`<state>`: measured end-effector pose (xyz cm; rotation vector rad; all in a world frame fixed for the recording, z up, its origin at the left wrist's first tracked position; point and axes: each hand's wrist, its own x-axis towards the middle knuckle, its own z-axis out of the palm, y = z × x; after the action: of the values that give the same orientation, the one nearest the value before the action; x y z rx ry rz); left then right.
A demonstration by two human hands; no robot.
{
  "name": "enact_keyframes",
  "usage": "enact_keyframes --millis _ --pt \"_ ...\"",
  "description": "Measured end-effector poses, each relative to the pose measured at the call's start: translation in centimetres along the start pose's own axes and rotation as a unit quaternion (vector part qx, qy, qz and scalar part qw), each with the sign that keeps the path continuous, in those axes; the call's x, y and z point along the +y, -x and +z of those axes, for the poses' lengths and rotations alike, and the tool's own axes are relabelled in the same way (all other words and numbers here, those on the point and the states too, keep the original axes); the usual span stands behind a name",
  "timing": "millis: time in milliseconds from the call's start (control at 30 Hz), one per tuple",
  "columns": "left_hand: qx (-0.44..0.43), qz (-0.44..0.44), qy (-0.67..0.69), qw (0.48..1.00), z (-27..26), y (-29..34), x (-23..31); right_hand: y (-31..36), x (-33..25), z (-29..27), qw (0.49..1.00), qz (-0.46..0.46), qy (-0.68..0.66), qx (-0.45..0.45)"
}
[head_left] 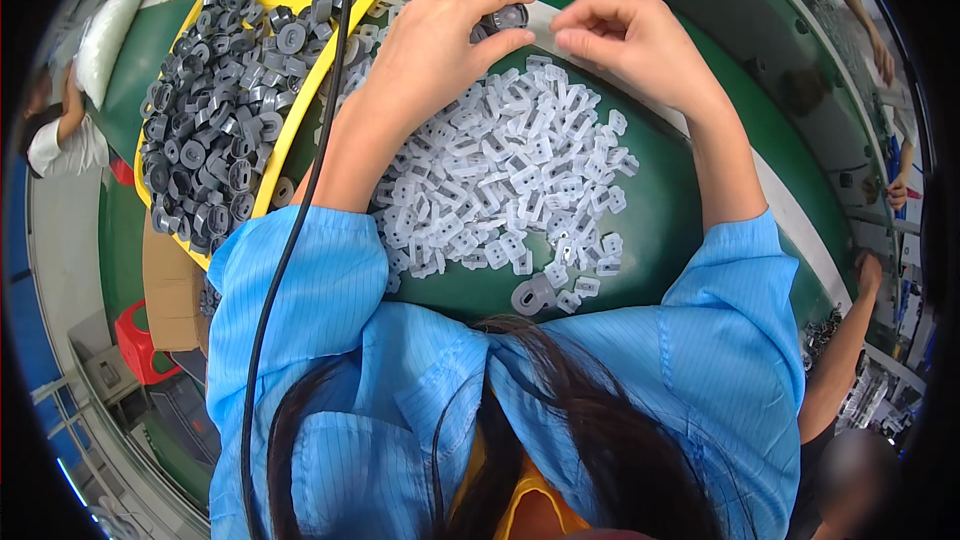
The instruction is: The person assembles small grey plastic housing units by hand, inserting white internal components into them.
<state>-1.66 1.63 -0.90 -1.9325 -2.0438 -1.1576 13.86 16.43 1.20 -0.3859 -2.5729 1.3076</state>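
Between the thumb and fingers of my left hand (pixel 430 35) is a dark grey round plastic cap (pixel 508 17), held above the far side of the table. Just to its right hovers my right hand (pixel 640 45), apart from the cap, with thumb and fingertips drawn together. Whatever may sit in that pinch is too small or hidden to tell. Below both hands spreads a heap of small translucent white plastic clips (pixel 510 165). One grey, flat round part (pixel 533 295) lies at the heap's near edge. Left of my left forearm, a yellow tray (pixel 312 80) holds many grey caps (pixel 215 130).
A black cable (pixel 300 210) hangs down across the tray and my left sleeve. The green tabletop (pixel 650 230) has a pale strip along its far edge. A cardboard box (pixel 170 290) and red stool (pixel 135 345) stand left. Another person's arm (pixel 845 350) is at the right.
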Motion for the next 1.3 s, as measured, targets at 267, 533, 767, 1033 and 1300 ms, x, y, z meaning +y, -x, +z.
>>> enact_keyframes --millis 267,533,767,1033,1300 --pt "0.043 -0.033 0.022 0.998 0.5 0.0 0.4 -0.7 -0.9 2.0 0.973 0.028 -0.218 0.075" --pt "0.037 -0.070 0.044 0.996 0.4 0.0 1.1 -0.4 -1.3 2.3 0.979 0.054 -0.165 0.109" --pt "0.094 -0.038 0.044 0.994 1.1 0.1 1.5 -0.3 -1.1 3.4 0.964 0.046 -0.232 0.123" --pt "0.105 0.024 0.027 0.994 1.1 -0.2 1.6 -0.4 -0.8 2.7 0.948 0.060 -0.303 0.083" --pt "0.025 0.081 0.040 0.996 -0.2 -0.2 0.8 -0.3 -0.8 1.6 0.934 0.125 -0.334 0.001"
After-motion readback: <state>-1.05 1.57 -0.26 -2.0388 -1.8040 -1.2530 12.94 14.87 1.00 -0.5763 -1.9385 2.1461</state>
